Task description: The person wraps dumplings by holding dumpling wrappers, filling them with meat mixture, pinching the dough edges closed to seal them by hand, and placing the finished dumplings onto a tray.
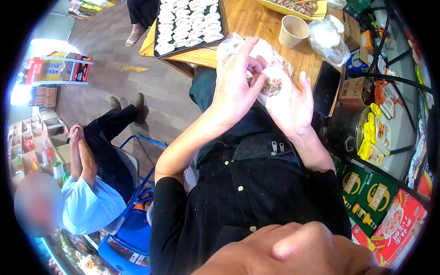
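Note:
A round white dumpling wrapper [280,81] with a mound of minced filling [273,86] on it lies on the upturned palm and fingers of my right hand [293,107], whose thumb stands out to the side. My left hand [236,87] is at the wrapper's left edge, thumb and bent fingers closed on it and one finger stretched upward. Part of the filling is hidden behind the left thumb. Just beyond my hands, a clear plastic bag [229,45] and a pale round surface, partly covered, rest on the table.
A black tray [222,20] of several rows of shaped dumplings stands on the wooden table [245,20]. Nearby are a paper cup [293,32], a yellow dish of filling [316,11], a bagged white lump [326,39] and a black phone [326,87]. Another person [94,201] sits at left.

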`<state>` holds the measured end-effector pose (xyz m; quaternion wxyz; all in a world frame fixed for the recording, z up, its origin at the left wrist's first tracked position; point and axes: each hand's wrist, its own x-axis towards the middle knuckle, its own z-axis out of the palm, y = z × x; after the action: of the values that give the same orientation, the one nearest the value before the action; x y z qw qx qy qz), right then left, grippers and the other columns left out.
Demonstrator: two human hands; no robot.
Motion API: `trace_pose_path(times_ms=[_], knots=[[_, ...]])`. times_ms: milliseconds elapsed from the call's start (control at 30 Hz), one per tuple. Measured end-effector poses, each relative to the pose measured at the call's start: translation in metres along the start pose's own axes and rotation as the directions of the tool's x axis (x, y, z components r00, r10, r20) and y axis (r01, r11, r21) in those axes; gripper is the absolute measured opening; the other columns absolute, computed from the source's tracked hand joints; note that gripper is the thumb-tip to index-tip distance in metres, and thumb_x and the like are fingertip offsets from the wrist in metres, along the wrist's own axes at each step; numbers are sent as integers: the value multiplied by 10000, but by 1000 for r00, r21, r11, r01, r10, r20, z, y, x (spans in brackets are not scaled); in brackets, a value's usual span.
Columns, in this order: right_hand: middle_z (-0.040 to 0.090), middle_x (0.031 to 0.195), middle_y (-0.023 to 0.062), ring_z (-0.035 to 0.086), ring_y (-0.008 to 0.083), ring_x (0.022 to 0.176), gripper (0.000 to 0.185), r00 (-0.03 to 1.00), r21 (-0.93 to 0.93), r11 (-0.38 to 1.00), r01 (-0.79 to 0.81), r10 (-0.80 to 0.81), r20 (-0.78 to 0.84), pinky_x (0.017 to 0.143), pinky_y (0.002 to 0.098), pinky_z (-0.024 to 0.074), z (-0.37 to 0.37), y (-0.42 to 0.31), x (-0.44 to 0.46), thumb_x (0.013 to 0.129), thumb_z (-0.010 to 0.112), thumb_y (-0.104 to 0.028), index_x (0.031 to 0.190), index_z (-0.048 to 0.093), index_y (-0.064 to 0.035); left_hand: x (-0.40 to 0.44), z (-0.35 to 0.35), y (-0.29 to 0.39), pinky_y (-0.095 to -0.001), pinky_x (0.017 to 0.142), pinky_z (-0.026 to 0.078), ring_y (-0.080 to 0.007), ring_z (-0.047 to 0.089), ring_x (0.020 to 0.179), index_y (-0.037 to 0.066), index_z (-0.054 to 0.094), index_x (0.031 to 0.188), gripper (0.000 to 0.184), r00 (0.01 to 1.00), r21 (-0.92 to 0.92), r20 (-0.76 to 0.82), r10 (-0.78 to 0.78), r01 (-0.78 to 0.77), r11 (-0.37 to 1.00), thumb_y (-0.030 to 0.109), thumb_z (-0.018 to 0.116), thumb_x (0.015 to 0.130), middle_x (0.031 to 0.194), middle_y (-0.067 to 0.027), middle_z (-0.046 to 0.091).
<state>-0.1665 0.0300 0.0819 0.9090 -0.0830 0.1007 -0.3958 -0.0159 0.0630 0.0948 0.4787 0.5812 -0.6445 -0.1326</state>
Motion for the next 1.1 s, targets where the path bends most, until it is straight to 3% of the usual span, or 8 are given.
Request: trace_pose_path(times_ms=[267, 467, 600, 700, 833, 1100], knots=[[335, 1490, 203, 377, 309, 1343, 625, 999, -62, 998, 12, -15, -52, 1126, 490, 284, -6, 1, 3, 1000, 339, -469, 1436, 312, -22, -2, 7, -7, -326, 843, 473, -205, 609, 810, -7, 360, 1411, 730, 999, -45, 8, -46, 46, 998, -45, 690, 761, 817, -72, 620], [419, 1423, 185, 431, 293, 1290, 593, 999, -24, 999, -26, 25, -45, 1107, 445, 317, -20, 1, 7, 1000, 351, -457, 1401, 335, -20, -12, 17, -8, -313, 776, 495, -208, 607, 782, 9, 376, 1417, 745, 995, -88, -28, 93, -96, 992, -99, 684, 748, 819, -66, 617], [454, 1391, 175, 449, 274, 1276, 599, 985, -90, 996, 28, -43, -166, 1105, 432, 320, -8, 3, 9, 1006, 345, -448, 1415, 322, -12, -18, 23, -5, -331, 728, 491, -238, 594, 759, 24, 423, 1388, 748, 969, -46, -39, 244, -246, 968, -104, 706, 708, 838, -72, 615], [408, 1424, 245, 407, 332, 1325, 623, 988, -85, 996, 11, -24, -153, 1137, 445, 287, -10, 4, 11, 1010, 323, -447, 1428, 291, 14, -22, 25, -4, -365, 694, 470, -250, 591, 754, 35, 473, 1343, 708, 930, -5, -16, 367, -367, 930, -85, 708, 686, 860, -68, 626], [337, 1451, 322, 347, 385, 1371, 654, 996, -102, 995, 10, -18, -83, 1160, 464, 254, -12, 5, 13, 1012, 302, -454, 1445, 232, 30, -28, 31, -5, -374, 701, 476, -266, 600, 755, 36, 497, 1325, 673, 917, 22, -31, 398, -398, 917, -69, 712, 696, 873, -83, 634], [272, 1494, 310, 258, 406, 1416, 722, 999, -195, 980, 31, -39, -37, 1182, 482, 186, -10, 6, 12, 1008, 259, -504, 1484, 111, 18, -30, 32, -9, -385, 700, 480, -281, 608, 772, 29, 476, 1343, 700, 909, 22, -11, 417, -417, 909, -62, 717, 693, 886, -96, 637]])
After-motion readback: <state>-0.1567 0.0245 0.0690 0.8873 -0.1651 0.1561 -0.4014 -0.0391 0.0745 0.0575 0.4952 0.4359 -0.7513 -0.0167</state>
